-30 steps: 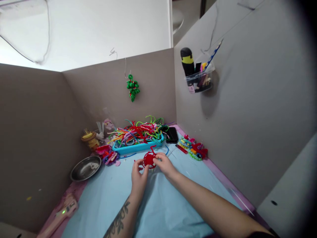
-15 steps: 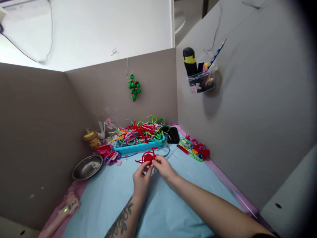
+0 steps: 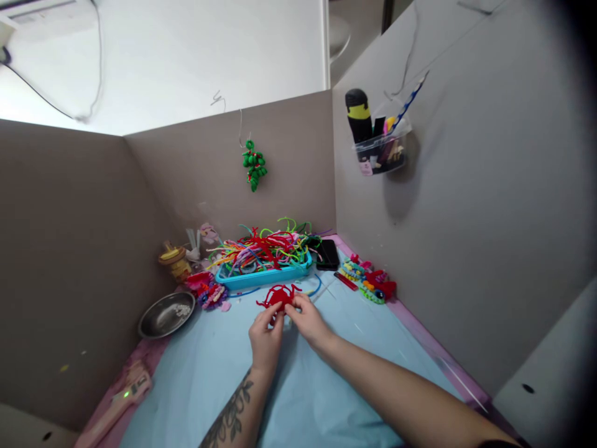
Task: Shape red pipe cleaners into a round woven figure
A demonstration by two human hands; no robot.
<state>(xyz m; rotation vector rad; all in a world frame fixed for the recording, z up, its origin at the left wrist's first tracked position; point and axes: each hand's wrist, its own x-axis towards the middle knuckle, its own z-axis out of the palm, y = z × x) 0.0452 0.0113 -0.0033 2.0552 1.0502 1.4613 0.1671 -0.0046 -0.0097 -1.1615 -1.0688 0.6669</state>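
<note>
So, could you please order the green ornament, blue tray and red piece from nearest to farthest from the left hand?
1. Red piece: held in the left hand.
2. Blue tray: beyond the hand.
3. Green ornament: hanging by the rear panel, up behind the tray.

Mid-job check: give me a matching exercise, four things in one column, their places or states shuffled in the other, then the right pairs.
Things:
1. Red piece
2. Metal bowl
3. Black phone
4. Green ornament

Places or states:
A. Just right of the blue tray
B. Hanging against the back panel
C. Held by the left hand and right hand
D. Holding small white bits

Pairs: 1-C, 2-D, 3-A, 4-B
</note>
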